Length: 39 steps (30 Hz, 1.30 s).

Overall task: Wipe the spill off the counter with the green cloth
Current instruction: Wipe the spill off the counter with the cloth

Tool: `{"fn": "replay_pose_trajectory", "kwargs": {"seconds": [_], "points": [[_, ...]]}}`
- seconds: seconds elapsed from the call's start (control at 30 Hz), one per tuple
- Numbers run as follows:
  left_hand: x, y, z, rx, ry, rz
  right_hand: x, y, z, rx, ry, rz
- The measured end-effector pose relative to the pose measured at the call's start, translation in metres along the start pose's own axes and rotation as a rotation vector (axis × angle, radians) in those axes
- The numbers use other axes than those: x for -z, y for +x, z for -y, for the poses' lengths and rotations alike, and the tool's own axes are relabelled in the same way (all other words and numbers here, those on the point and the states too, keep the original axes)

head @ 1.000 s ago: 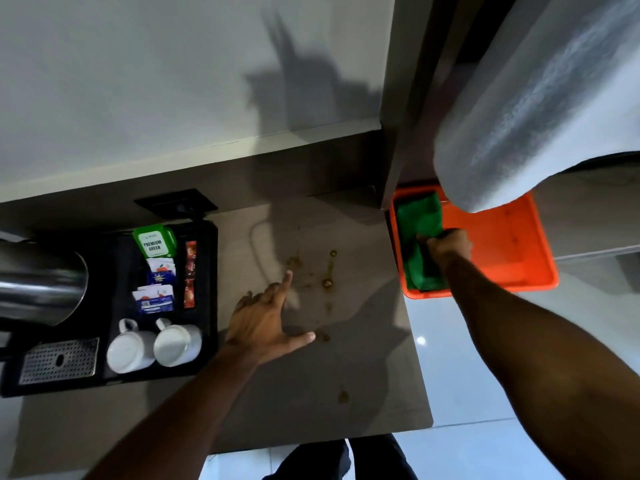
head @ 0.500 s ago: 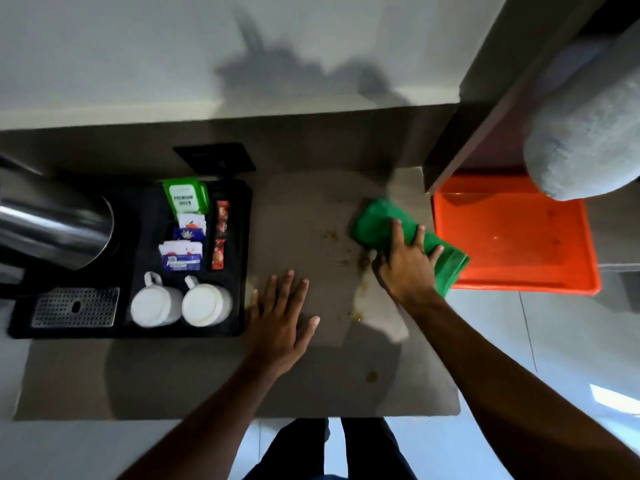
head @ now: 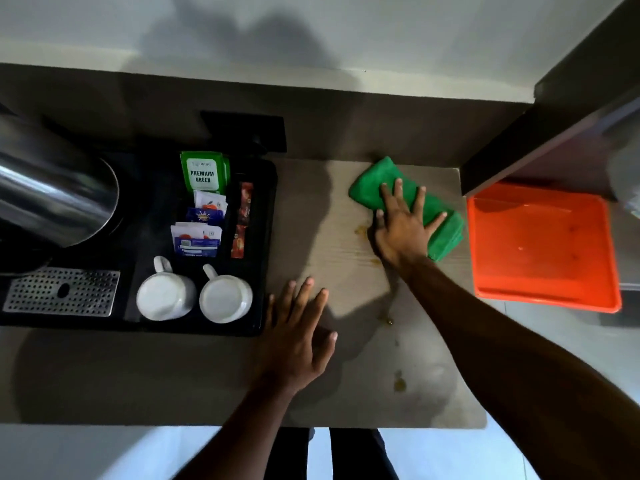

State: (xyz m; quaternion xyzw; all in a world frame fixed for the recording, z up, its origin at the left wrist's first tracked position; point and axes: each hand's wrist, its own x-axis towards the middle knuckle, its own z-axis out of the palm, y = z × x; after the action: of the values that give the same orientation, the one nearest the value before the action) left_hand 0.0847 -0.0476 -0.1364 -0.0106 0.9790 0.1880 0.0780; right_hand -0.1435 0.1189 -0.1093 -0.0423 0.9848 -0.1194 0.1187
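Observation:
The folded green cloth [head: 375,183] lies on the grey-brown counter [head: 346,282] near its back right corner. My right hand [head: 403,226] presses flat on the cloth, fingers spread. Brown spill drops show just left of that hand [head: 361,231], further forward [head: 389,320] and near the front edge [head: 399,384]. My left hand [head: 299,336] rests flat on the counter with fingers apart, holding nothing, beside the black tray.
A black tray [head: 266,244] at the left holds two white mugs [head: 164,296], tea and sugar sachets [head: 204,171], a metal kettle [head: 52,188] and a drip grille [head: 62,291]. An orange bin [head: 540,296] sits right of the counter, under a dark shelf [head: 554,109].
My right hand lifted the green cloth out of the orange bin, laid it on the counter and now presses it further back. The left hand stayed flat, shifting slightly toward the tray.

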Motion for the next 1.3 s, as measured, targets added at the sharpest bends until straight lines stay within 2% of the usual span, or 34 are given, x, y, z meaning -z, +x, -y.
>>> {"fn": "replay_pose_trajectory", "kwargs": {"seconds": [0.1, 0.13, 0.2, 0.3, 0.4, 0.5, 0.57, 0.63, 0.7, 0.73, 0.83, 0.87, 0.93, 1.0, 1.07, 1.13, 1.2, 1.3], "points": [[-0.002, -0.013, 0.001, 0.001, 0.007, -0.045, -0.001, -0.043, -0.025, 0.230, -0.161, 0.089], [-0.003, -0.017, 0.003, -0.021, 0.009, -0.056, 0.002, -0.055, -0.041, 0.253, -0.194, 0.133], [-0.004, -0.023, 0.007, -0.045, 0.009, -0.060, 0.007, -0.051, -0.055, 0.125, -0.147, 0.183], [-0.004, -0.018, 0.007, -0.032, -0.008, -0.056, 0.005, -0.001, -0.017, -0.175, 0.031, 0.100], [-0.005, -0.017, 0.007, -0.035, -0.024, -0.092, -0.005, 0.023, 0.019, -0.131, -0.034, 0.030], [-0.005, -0.017, 0.007, -0.048, -0.040, -0.107, -0.016, 0.003, 0.034, 0.082, -0.113, 0.091], [-0.007, -0.017, 0.007, -0.042, -0.052, -0.107, -0.025, -0.036, 0.031, 0.360, -0.211, 0.125], [-0.008, -0.018, 0.008, -0.031, -0.069, -0.105, -0.024, -0.063, 0.002, 0.635, -0.294, 0.173], [-0.009, -0.019, 0.008, -0.030, -0.085, -0.117, -0.010, -0.040, -0.032, 0.729, -0.345, 0.187], [-0.011, -0.018, 0.008, -0.029, -0.086, -0.123, -0.002, -0.019, -0.037, 0.660, -0.337, 0.179], [-0.009, -0.019, 0.007, -0.047, -0.091, -0.149, -0.001, 0.026, 0.000, 0.247, -0.167, 0.156], [-0.007, -0.018, 0.006, -0.058, -0.091, -0.154, -0.006, 0.027, 0.020, 0.200, -0.148, 0.140], [-0.006, -0.014, 0.007, -0.060, -0.104, -0.155, -0.016, 0.009, 0.046, 0.288, -0.204, 0.136], [-0.006, -0.016, 0.010, -0.061, -0.190, -0.178, -0.022, -0.030, 0.043, 0.489, -0.294, 0.177], [-0.005, -0.021, 0.018, -0.066, -0.395, -0.257, -0.025, -0.079, 0.016, 0.641, -0.338, 0.202], [0.002, -0.027, 0.033, -0.065, -0.550, -0.278, -0.022, -0.120, -0.023, 0.684, -0.319, 0.237], [0.008, -0.029, 0.041, -0.108, -0.554, -0.238, -0.013, -0.125, -0.064, 0.632, -0.336, 0.247], [0.007, -0.014, 0.039, -0.244, -0.420, -0.179, 0.005, -0.056, -0.071, 0.329, -0.223, 0.226]]}}
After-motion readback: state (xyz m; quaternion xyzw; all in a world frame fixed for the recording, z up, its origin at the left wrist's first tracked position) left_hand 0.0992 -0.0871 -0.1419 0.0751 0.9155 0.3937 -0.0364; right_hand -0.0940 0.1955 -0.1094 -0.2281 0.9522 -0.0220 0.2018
